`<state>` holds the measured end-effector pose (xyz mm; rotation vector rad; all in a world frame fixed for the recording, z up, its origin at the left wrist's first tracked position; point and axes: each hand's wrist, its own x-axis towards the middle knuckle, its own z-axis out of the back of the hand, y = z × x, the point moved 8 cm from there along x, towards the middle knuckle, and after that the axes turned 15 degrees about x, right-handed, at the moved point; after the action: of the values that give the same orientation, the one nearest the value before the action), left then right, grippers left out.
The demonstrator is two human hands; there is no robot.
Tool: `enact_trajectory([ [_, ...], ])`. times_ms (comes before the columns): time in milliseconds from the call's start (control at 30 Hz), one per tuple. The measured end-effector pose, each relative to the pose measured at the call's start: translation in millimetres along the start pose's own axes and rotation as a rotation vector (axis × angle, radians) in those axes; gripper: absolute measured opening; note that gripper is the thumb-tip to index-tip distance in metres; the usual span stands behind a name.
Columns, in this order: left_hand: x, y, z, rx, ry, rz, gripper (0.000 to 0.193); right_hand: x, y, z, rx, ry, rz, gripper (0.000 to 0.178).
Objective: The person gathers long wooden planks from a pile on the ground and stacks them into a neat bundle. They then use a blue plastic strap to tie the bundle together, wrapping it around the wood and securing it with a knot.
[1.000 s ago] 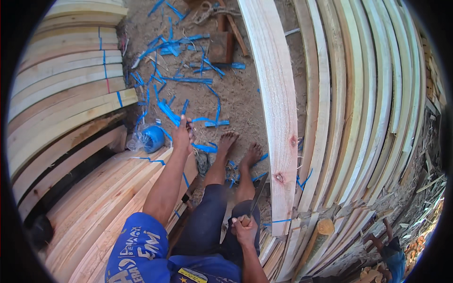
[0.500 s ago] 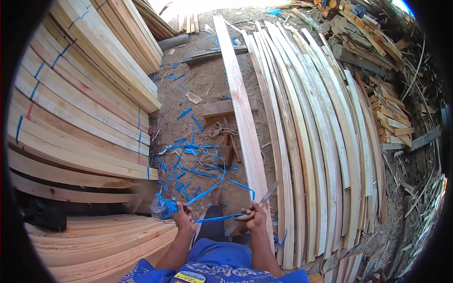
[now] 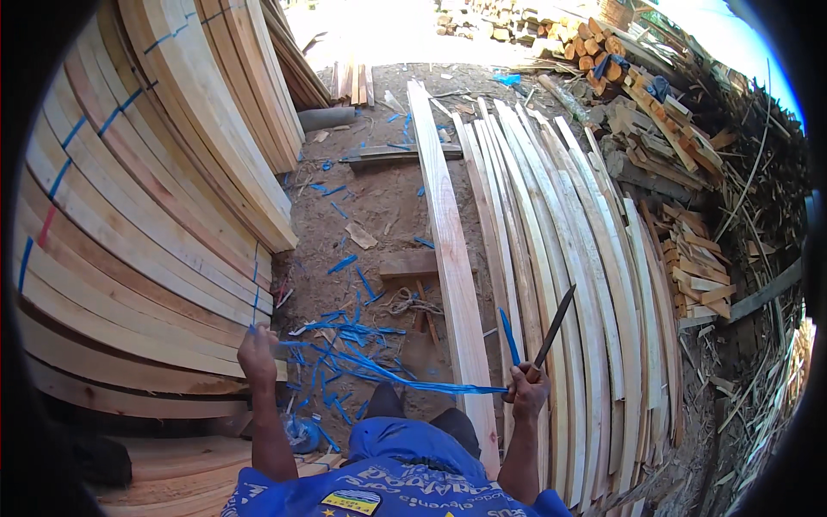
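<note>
A length of blue plastic strapping [image 3: 413,380] stretches between my two hands, which are wide apart. My left hand [image 3: 257,355], closed on its left end, is beside the stacked planks on the left. My right hand [image 3: 527,389] is closed round the handle of a knife [image 3: 555,327], whose dark blade points up and away to the right. The same hand grips the strapping's other end, and a short blue tail stands up from it. Below the strapping, a long pale board [image 3: 452,233] runs away from me, passing under it.
Stacked planks [image 3: 129,233] with blue ties rise on the left. Rows of long boards [image 3: 586,284] lie on the right. Blue strapping scraps [image 3: 340,332] litter the dirt floor, near a wooden block [image 3: 418,264]. Cut wood pieces [image 3: 702,267] are heaped at far right.
My hands have moved apart, left hand leftward and right hand rightward, drawing the strapping out between them. The knife has swung up with my right hand. The view has tilted upward.
</note>
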<state>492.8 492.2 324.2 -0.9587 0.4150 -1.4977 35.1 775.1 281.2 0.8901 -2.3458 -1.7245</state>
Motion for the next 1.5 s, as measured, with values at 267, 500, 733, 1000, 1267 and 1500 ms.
enact_trajectory([
  [267, -50.1, -163.2, -159.5, -1.046, 1.042, 0.489, 0.033, -32.8, -9.2, -145.0, 0.105, 0.249, -0.127, 0.014],
  [500, -66.1, -212.2, -193.4, -1.27, 0.929, 0.536, 0.038, -30.6, -16.7, -171.6, -0.015, 0.269, -0.132, 0.01],
  [733, -55.1, -219.5, -218.6, -1.397, 0.879, 0.512, 0.034, -27.1, -34.0, -156.3, -0.046, 0.241, -0.181, 0.013],
  [1000, -63.5, -218.1, -252.1, -1.218, 0.995, 0.588, 0.025, -5.6, -50.1, -131.6, -0.027, 0.165, -0.195, 0.012],
  [1267, -108.7, -147.0, -288.3, -0.542, 1.059, 0.639, 0.025, 105.8, -209.0, 53.0, -0.988, -0.029, -0.318, 0.048],
  [1500, -213.7, -34.3, -278.3, -0.039, 1.063, 1.04, 0.027, 208.3, -388.4, 126.9, -1.385, 0.289, -0.216, 0.03],
])
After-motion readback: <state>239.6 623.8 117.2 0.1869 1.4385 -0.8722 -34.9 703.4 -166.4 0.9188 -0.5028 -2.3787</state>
